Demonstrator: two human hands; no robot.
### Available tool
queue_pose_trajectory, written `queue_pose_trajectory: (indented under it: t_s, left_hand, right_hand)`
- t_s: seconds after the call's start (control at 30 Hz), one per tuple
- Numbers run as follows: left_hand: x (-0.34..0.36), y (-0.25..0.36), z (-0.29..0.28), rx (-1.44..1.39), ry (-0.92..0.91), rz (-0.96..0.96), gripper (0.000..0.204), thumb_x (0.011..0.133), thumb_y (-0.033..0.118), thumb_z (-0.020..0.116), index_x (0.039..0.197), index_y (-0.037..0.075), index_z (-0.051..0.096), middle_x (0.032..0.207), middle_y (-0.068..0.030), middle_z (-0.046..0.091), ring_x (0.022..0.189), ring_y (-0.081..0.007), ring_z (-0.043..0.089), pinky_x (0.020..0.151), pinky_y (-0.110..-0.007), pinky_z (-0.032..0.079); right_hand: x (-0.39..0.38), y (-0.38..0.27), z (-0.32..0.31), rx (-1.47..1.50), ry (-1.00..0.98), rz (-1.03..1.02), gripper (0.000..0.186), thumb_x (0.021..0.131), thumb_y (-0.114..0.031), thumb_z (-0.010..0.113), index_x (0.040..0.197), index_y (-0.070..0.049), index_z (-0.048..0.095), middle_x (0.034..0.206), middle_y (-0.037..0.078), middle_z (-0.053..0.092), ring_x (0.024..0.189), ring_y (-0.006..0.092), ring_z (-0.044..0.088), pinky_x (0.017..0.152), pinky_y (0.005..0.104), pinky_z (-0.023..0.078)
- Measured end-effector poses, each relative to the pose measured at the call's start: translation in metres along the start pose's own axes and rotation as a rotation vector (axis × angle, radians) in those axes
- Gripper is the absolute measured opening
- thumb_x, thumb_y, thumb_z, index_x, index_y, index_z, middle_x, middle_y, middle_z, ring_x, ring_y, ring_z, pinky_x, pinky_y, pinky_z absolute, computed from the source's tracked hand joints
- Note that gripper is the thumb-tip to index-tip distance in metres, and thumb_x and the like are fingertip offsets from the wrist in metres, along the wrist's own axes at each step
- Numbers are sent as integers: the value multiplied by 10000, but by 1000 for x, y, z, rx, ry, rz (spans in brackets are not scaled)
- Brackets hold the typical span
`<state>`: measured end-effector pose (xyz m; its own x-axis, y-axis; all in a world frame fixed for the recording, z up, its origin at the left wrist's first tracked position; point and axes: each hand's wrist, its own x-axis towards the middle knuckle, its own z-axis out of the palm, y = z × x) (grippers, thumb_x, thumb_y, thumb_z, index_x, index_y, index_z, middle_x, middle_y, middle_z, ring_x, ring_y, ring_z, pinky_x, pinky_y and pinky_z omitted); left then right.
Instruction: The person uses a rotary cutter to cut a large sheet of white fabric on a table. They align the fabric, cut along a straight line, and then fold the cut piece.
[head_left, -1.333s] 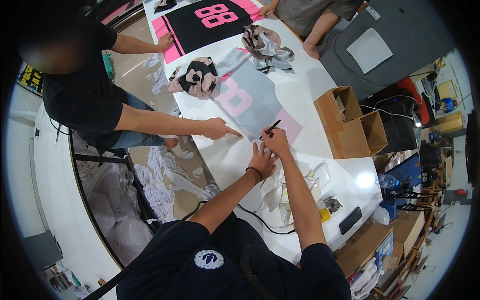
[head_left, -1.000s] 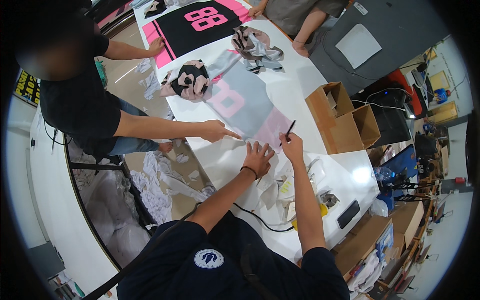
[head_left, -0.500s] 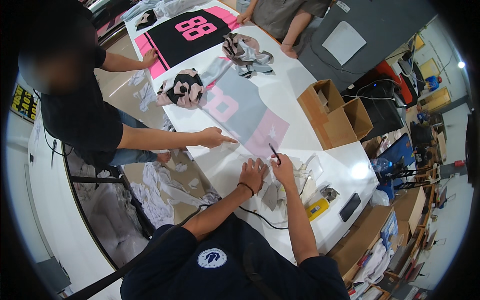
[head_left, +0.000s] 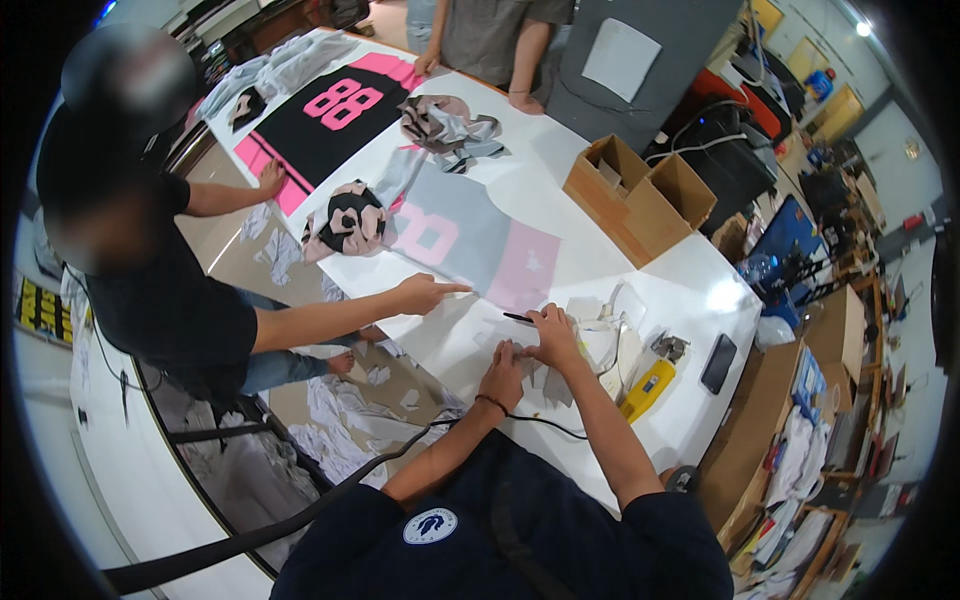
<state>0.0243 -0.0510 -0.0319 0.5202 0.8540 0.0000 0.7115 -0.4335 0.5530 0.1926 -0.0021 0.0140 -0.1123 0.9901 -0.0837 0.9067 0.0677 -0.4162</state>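
Observation:
In my right hand [head_left: 553, 336] I hold a slim black pen [head_left: 518, 318], its end pointing left over the white table. My left hand [head_left: 503, 376] is just beside it, fingers drawn together at the edge of pale paper scraps [head_left: 552, 382]; what they grip, if anything, is hidden. Beyond my hands lies a grey and pink fabric panel [head_left: 470, 220] with a pale pink number. At its near left edge a co-worker's hand [head_left: 432, 294] points with one finger. A yellow corded tool [head_left: 650, 388] lies right of my right forearm.
On the white table [head_left: 540, 170] are crumpled fabric bundles [head_left: 350, 218], a black and pink jersey panel [head_left: 335, 110], an open cardboard box [head_left: 640, 205] and a black phone [head_left: 718, 362]. A black cable [head_left: 545, 425] passes beside my wrists. Fabric scraps [head_left: 335, 420] litter the floor. Another person [head_left: 495, 40] stands across the table.
My left hand has gone from spread flat on the scraps to fingers drawn together. The pen in my right hand has tipped from upright to nearly level, pointing left. The view has shifted.

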Motion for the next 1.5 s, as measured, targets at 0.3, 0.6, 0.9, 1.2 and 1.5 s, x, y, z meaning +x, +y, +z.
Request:
queue_pose_trajectory:
  t_s: [0.3, 0.6, 0.9, 1.2, 1.5]
  left_hand:
    - [-34, 45, -62, -360, -137, 209, 287, 869, 149, 642, 1103, -13, 679, 1136, -198, 668, 1064, -360, 639, 945, -436, 512]
    - [-102, 22, -74, -385, -734, 257, 430, 943, 340, 639, 1261, 50, 654, 1039, -178, 713, 958, -324, 685, 877, -397, 518]
    - [-210, -71, -121, -125, -844, -350, 330, 972, 323, 581, 1119, 48, 688, 1005, -196, 721, 975, -370, 686, 852, -429, 531]
    - [-278, -110, -136, 36, -1031, -687, 288, 916, 229, 575, 1092, 32, 690, 1030, -201, 719, 967, -387, 686, 837, -436, 538]
    - [-258, -72, -116, -25, -998, -627, 297, 893, 196, 577, 1127, 40, 675, 1021, -209, 717, 955, -392, 688, 828, -438, 544]
  right_hand:
    - [-8, 6, 43, -93, 97, 39, 541, 658, -251, 863, 1107, -107, 596, 1154, 110, 531, 1132, 324, 489, 936, 462, 412]
    - [-18, -18, 31, 12, 33, 132, 516, 716, -312, 842, 1115, -62, 631, 1208, 158, 546, 1197, 356, 470, 997, 476, 428]
    - [-85, 37, -16, 662, 544, 213, 275, 917, -234, 673, 1020, 18, 630, 984, 207, 597, 958, 383, 583, 880, 452, 460]
    - [-192, 191, -88, 358, 647, 961, 385, 999, -334, 516, 1141, 2, 638, 1114, 265, 679, 1061, 466, 637, 882, 526, 504]
    - [-263, 247, -52, 191, 450, 1226, 365, 858, -227, 689, 1155, -18, 646, 1066, 244, 699, 1039, 427, 662, 929, 485, 522]
